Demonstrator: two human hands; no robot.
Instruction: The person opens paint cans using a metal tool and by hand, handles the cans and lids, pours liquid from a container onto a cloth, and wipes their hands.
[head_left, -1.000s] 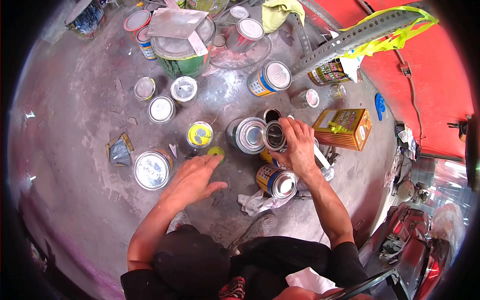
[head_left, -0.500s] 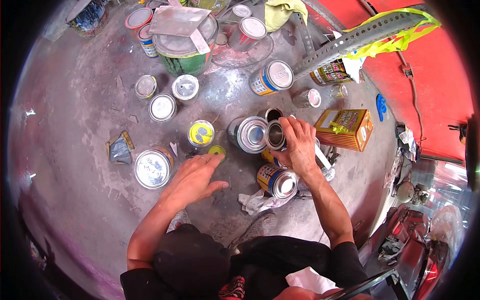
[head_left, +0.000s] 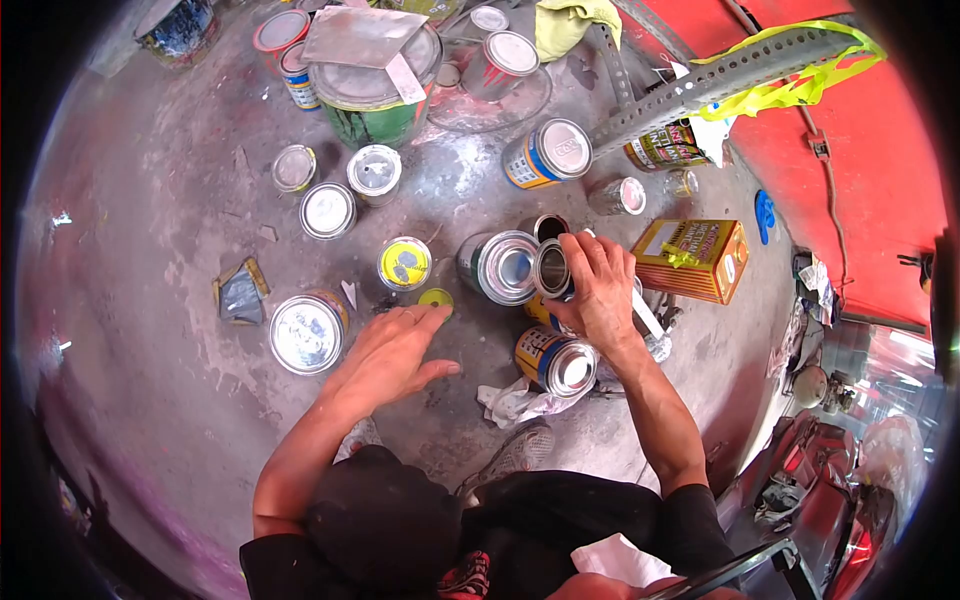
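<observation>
While my right hand (head_left: 604, 292) pinches the tin (head_left: 552, 270) at its ten o'clock, I should hold it steady; my left hand (head_left: 390, 348), thumb spread, meets the lid (head_left: 436, 298) at one o'clock.

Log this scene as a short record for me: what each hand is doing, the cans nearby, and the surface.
Left hand: at the edge of a small green disc
Right hand: holding a small open tin, mouth tilted toward the wide silver can
Beyond green disc: yellow-topped can
Near right wrist: blue-and-orange labelled can
Right of right hand: rectangular metal tin
Surface: stained floor
</observation>
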